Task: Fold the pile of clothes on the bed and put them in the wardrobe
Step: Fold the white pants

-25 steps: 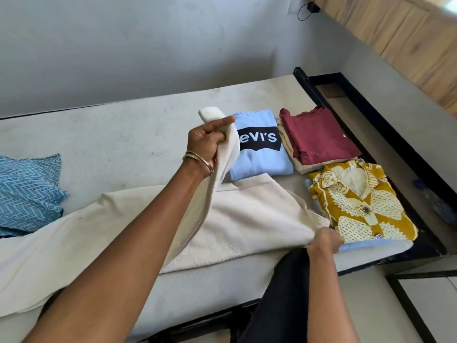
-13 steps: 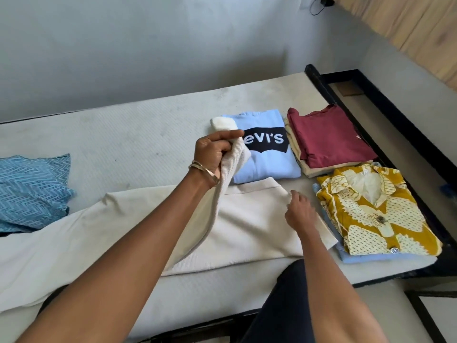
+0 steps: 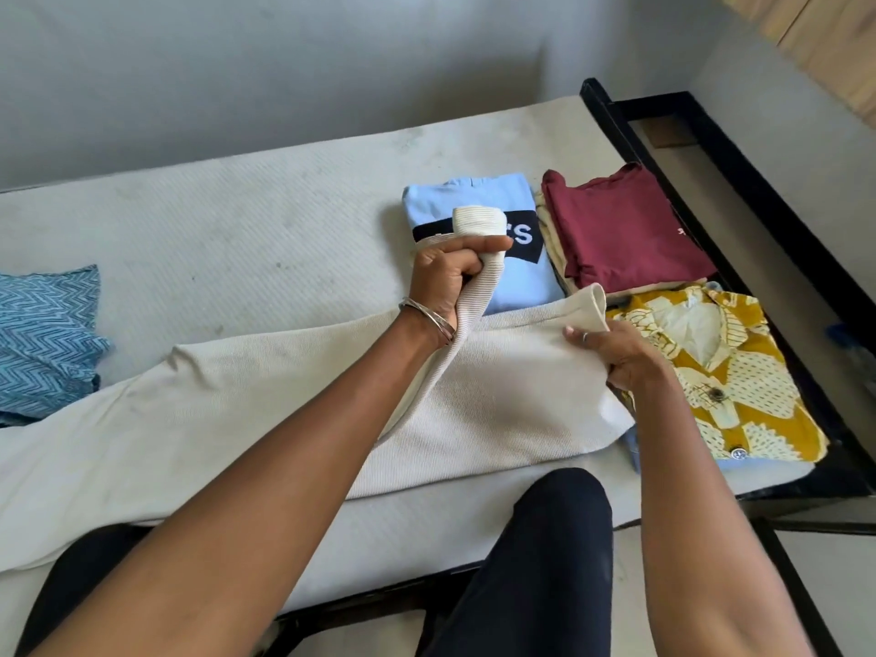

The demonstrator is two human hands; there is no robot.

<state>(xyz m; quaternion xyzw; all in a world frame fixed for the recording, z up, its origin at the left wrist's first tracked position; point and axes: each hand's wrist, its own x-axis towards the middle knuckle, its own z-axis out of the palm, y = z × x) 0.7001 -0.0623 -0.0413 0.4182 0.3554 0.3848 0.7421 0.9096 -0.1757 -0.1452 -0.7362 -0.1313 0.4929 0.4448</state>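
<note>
**Cream garment half-folded on the bed**

Nearest the camera, dark trouser legs [image 3: 531, 561] stand against the bed's [image 3: 237, 220] near edge, where the pale ribbed mattress cover meets a black frame [image 3: 701, 149]. The frame runs along the right side too, with a grey wall beyond the bed and wood panelling in the far right corner.

The cream garment [image 3: 294, 410] lies lengthwise along the near side of the mattress, trailing off to the left. The left hand [image 3: 450, 272], a bangle on its wrist, clenches round a raised sleeve of it, the ribbed cuff poking above the fist. The right hand [image 3: 611, 353] pinches the garment's right edge and lifts a corner upright.

Half a second ago that right hand lay flat on the cloth, further left; it has since slid to the edge and taken hold. The left fist has swung right, so the cuff now hides most of the lettering on the folded light blue sweatshirt [image 3: 479, 239].

Right of the sweatshirt sits a folded maroon top [image 3: 621, 230] on a beige piece; nearer, a mustard patterned shirt [image 3: 730, 377], partly covered by the right hand. A blue zigzag cloth [image 3: 42, 334] lies far left.
</note>
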